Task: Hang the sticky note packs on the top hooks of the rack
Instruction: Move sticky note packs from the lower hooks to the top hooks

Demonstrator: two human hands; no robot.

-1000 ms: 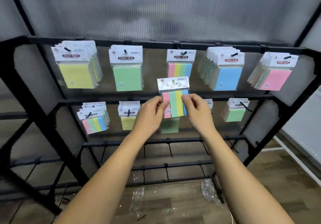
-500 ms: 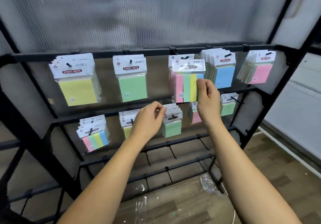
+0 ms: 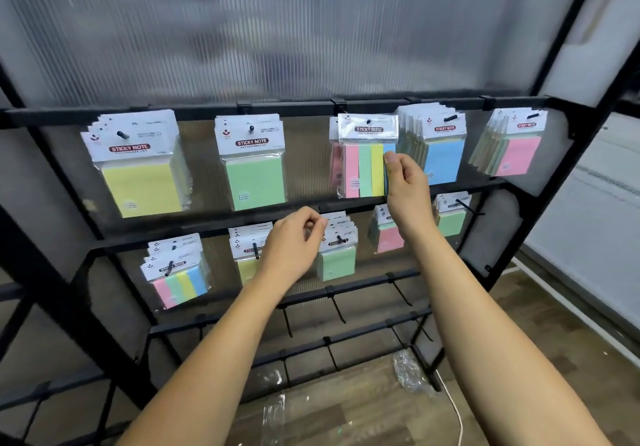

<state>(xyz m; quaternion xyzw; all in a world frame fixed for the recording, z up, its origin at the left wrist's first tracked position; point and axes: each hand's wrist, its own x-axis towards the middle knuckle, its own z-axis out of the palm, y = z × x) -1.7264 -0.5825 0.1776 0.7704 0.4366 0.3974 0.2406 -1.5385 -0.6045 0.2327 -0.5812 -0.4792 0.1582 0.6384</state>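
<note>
A striped pink, green, yellow and blue sticky note pack (image 3: 363, 168) hangs at the middle top hook (image 3: 369, 122) of the black rack (image 3: 194, 111), in front of another striped pack. My right hand (image 3: 405, 182) pinches its right edge between thumb and fingers. My left hand (image 3: 294, 245) hovers lower, in front of the second row, fingers loosely curled and holding nothing. Other top hooks carry yellow packs (image 3: 138, 182), green packs (image 3: 254, 182), blue packs (image 3: 443, 158) and pink packs (image 3: 516, 155).
The second row holds striped packs (image 3: 180, 283), green packs (image 3: 336, 262), pink packs (image 3: 389, 238) and more green ones (image 3: 450, 222). Bare hooks (image 3: 337, 310) stick out of the lower bars. Crumpled plastic wrap (image 3: 408, 373) and a white cable (image 3: 457, 418) lie on the wooden floor.
The striped pack rose from the second row to the middle top hook. My left hand let go of it and stayed low; my right hand carried it up alone.
</note>
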